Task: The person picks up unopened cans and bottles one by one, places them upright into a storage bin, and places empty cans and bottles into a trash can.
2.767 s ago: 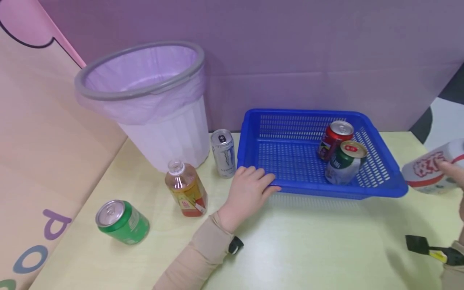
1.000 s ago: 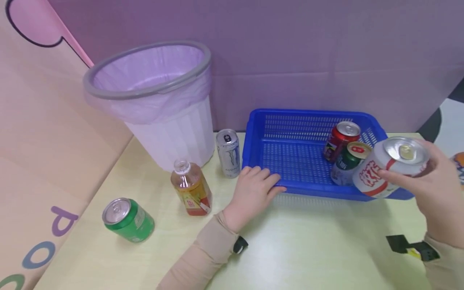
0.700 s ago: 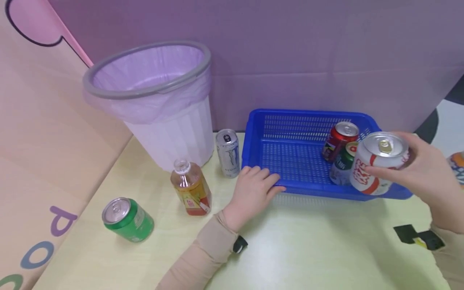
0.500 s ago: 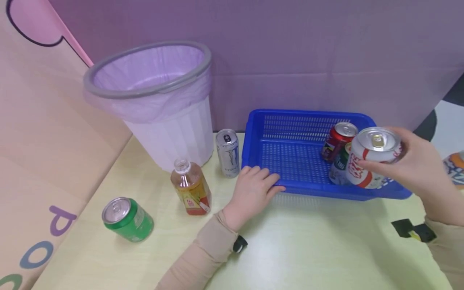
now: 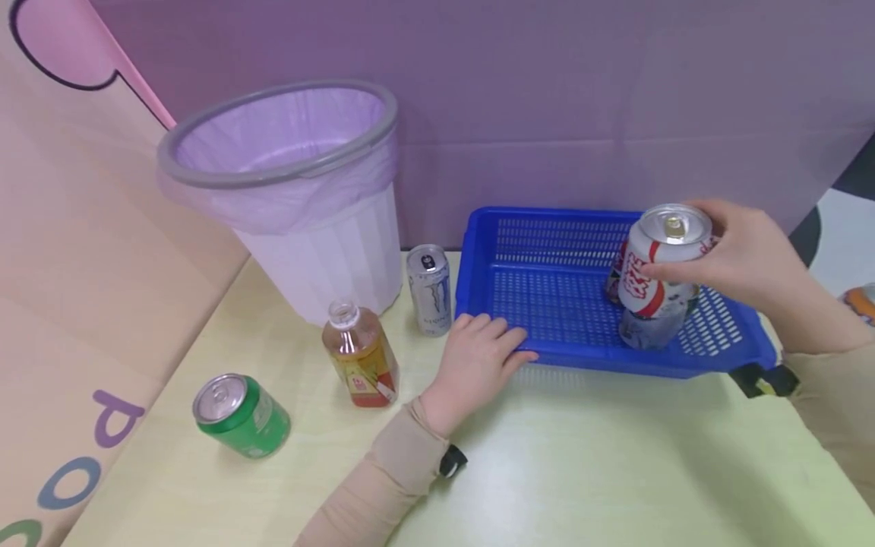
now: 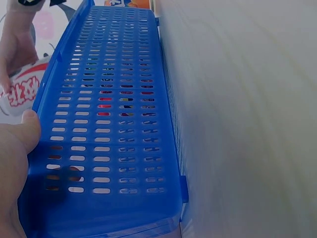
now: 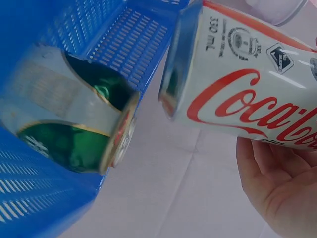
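Observation:
My right hand [image 5: 748,254] holds a white Coca-Cola can [image 5: 663,262] with red lettering above the right part of a blue plastic basket [image 5: 588,357]. Directly below it, a green and white can [image 5: 645,328] stands in the basket, partly hidden. A red can [image 5: 614,279] behind is mostly covered. The right wrist view shows a gap between the Coca-Cola can [image 7: 247,84] and the green and white can [image 7: 74,109]. My left hand [image 5: 472,365] grips the basket's near rim at its left corner, fingers over the edge; its thumb [image 6: 30,130] lies outside.
Left of the basket stand a silver-white Monster can [image 5: 431,292], a clear bottle of amber drink [image 5: 361,361] and a green can [image 5: 242,416]. A lined white bin [image 5: 335,243] is behind them. An orange-labelled item [image 5: 861,302] shows at the right edge.
My right hand has carried the white Coca-Cola can from the right side, leftward and away from me, over the basket, turning it upright. The left hand has stayed on the rim.

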{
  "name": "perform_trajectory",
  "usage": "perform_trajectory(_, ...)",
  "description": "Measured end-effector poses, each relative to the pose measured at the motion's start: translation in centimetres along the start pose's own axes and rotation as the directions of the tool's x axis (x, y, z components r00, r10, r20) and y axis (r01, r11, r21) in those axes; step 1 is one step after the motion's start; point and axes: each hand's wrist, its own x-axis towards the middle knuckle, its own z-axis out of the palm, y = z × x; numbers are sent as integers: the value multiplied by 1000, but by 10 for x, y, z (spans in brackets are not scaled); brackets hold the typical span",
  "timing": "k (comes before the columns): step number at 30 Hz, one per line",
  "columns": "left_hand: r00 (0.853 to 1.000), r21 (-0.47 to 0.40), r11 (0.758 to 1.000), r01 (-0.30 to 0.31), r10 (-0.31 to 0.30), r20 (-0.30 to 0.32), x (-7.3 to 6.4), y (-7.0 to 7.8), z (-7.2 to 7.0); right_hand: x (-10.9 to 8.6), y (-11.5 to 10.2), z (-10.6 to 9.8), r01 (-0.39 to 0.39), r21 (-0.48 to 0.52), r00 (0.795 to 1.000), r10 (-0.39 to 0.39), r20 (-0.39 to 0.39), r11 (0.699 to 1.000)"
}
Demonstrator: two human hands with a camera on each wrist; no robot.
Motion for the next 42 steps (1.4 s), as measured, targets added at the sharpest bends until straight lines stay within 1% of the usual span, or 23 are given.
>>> perform_trajectory(10,1000,-18,1000,9,-9,1,-1,1,-2,19,-13,-2,-9,9,999,8,42,1000)
perform_trajectory(16,1000,-26,1000,15,-15,-16,-2,-2,-3,30,-21,6,6,25,999,-7,46,1000)
perform_trajectory(22,1000,-28,999,24,-25,-13,-4,-5,-3,42,-29,15,9,51,999,-11,47,999)
perform_trajectory(25,1000,-25,999,28,-28,-7,-5,-5,-4,49,-32,15,2,62,999,-5,32,998)
perform_trajectory(30,1000,-21,999,25,-25,-5,-6,-4,-5,57,-32,17,-27,87,1000,28,-2,996)
perform_trajectory(37,1000,-11,1000,29,-29,1,-6,-4,-8,61,-28,29,-39,168,998,48,-48,985)
perform_trajectory(42,999,6,999,34,-34,21,-7,-4,-8,61,-26,38,-53,209,997,63,-45,976)
